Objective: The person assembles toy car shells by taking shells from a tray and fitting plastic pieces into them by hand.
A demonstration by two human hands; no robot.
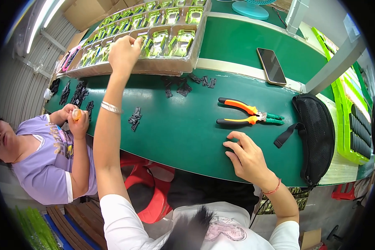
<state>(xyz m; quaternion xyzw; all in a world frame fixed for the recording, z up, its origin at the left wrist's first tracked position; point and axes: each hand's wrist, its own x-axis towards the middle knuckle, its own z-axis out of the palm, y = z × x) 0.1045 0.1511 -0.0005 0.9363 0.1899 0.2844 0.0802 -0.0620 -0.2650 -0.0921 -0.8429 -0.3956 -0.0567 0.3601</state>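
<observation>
My left hand (125, 52) reaches out over the near edge of a divided cardboard box (162, 65). Its thumb and fingers come together beside a lime-green toy car body (142, 43); whatever lies between the fingertips is hidden. More green car bodies, such as this one (181, 43), fill the box's compartments. On the green tabletop (183, 133) rests my right hand (248, 160), fingers loosely curved and apart, with nothing visible in it. Just beyond it lie orange-and-black pliers (246, 113) with green jaws, handles spread, not touched by the hand.
Small black plastic parts lie in heaps (135, 118) on the table. To the right are a black mesh pouch (314, 137), a phone (271, 66) and a green crate (350, 121). At the left sits another person (58, 156) holding a small orange-and-clear object (76, 114).
</observation>
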